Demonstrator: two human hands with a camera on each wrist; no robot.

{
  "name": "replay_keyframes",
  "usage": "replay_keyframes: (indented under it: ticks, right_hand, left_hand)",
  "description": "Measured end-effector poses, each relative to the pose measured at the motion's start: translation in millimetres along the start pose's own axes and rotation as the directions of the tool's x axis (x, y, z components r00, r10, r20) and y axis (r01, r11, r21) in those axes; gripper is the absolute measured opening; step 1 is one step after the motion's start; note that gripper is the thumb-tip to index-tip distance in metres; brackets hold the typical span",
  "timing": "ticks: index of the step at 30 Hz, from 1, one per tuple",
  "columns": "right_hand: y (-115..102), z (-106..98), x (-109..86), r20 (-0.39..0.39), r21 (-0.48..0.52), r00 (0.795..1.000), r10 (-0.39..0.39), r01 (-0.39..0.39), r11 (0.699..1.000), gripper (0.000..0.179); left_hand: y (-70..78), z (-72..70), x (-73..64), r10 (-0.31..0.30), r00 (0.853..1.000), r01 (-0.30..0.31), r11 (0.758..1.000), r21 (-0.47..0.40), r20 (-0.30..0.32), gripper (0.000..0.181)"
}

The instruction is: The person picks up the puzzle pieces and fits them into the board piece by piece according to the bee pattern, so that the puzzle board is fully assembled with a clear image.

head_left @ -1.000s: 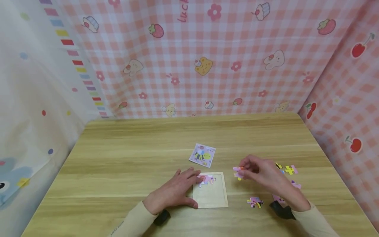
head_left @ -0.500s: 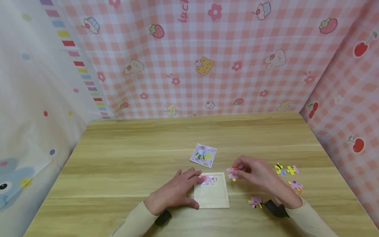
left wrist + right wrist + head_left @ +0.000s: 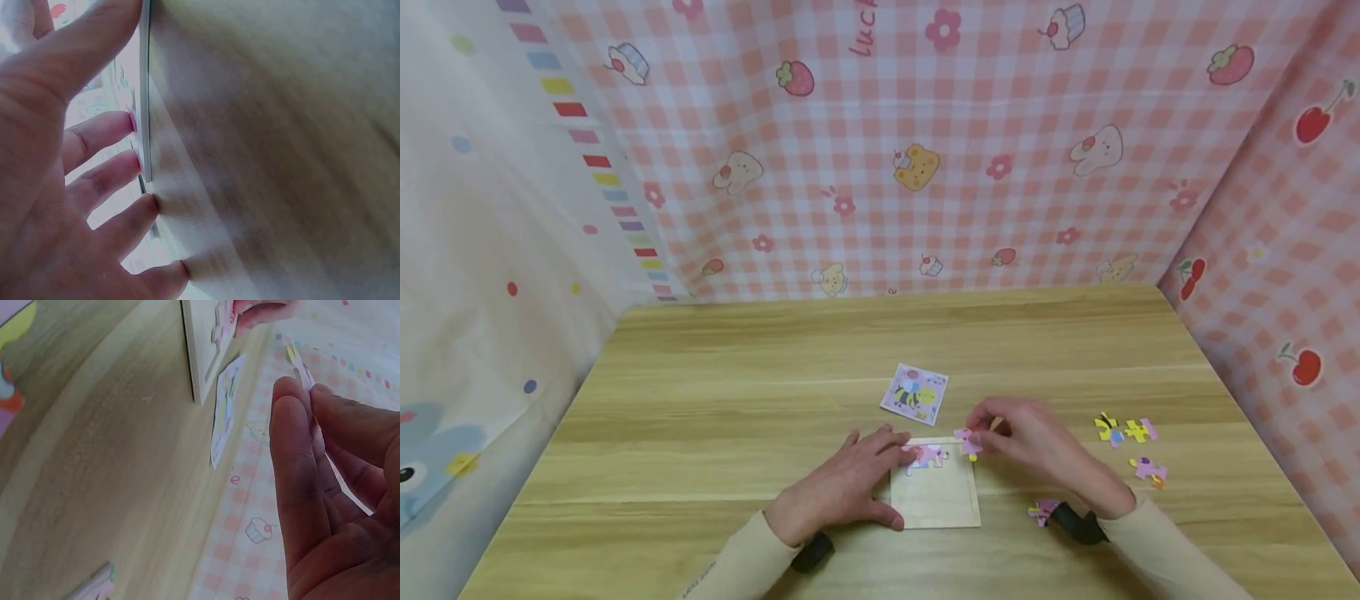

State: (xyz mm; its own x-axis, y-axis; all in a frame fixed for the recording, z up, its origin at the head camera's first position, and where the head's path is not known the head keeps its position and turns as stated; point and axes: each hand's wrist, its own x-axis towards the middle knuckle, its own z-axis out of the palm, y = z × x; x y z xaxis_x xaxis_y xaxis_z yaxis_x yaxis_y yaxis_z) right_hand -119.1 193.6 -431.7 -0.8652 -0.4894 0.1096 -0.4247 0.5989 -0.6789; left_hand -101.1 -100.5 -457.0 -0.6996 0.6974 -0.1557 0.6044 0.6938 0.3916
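Note:
My left hand (image 3: pixel 838 485) lies with spread fingers on the left side of a square wooden puzzle tray (image 3: pixel 934 504). Its thumb is by the near left corner, and a fingertip rests on joined pink pieces (image 3: pixel 932 456) in the far left part. In the left wrist view, fingertips touch the tray's edge (image 3: pixel 145 100) and the table. Between thumb and fingers, my right hand (image 3: pixel 1037 446) pinches a pink jigsaw piece (image 3: pixel 967 445) with a yellow tab over the tray's far right corner. The right wrist view shows this piece (image 3: pixel 300 365) edge-on, raised off the tray.
A bee picture card (image 3: pixel 915 394) lies just behind the tray. Loose pieces lie at the right: a yellow-black one (image 3: pixel 1107 429), a yellow one (image 3: pixel 1138 431) and a pink one (image 3: pixel 1148 472). Another piece (image 3: pixel 1042 511) is partly hidden by the right wrist's black strap (image 3: pixel 1077 525).
My right hand has moved left with the jigsaw piece, from beside the tray to over its far right corner. The left hand stays on the tray.

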Motion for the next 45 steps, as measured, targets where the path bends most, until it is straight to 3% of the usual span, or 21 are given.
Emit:
replay_keyframes:
  ticks: [7, 15, 22, 36, 45]
  right_hand:
    - [-1, 8, 6.0, 0.026, 0.008, 0.999, 0.03, -0.03, 1.0, 0.005]
    - [-6, 13, 13.8, 0.045, -0.068, 0.997, 0.059, -0.055, 0.996, 0.008]
    - [-5, 18, 16.9, 0.105, -0.022, 0.988, 0.113, -0.111, 0.994, 0.007]
    - [-3, 21, 18.7, 0.114, -0.066, 0.984, 0.14, -0.133, 0.989, 0.006]
    - [-3, 21, 22.9, 0.142, -0.089, 0.981, 0.133, -0.121, 0.989, 0.006]
  left_hand:
    - [0.2, -0.4, -1.0, 0.007, 1.0, -0.007, 1.0, -0.005, -0.007, 0.085]
    - [-0.5, -2.0, -0.9, 0.01, 1.0, -0.01, 1.0, -0.013, -0.011, 0.084]
    - [-1.1, -0.6, 0.2, 0.009, 1.0, -0.009, 1.0, -0.01, -0.011, 0.083]
    - [-1.1, 1.6, 0.1, -0.018, 1.0, 0.018, 1.0, -0.011, 0.014, 0.085]
    - [-1.4, 1.6, -0.2, 0.001, 1.0, -0.001, 1.0, -0.002, 0.0, 0.086]
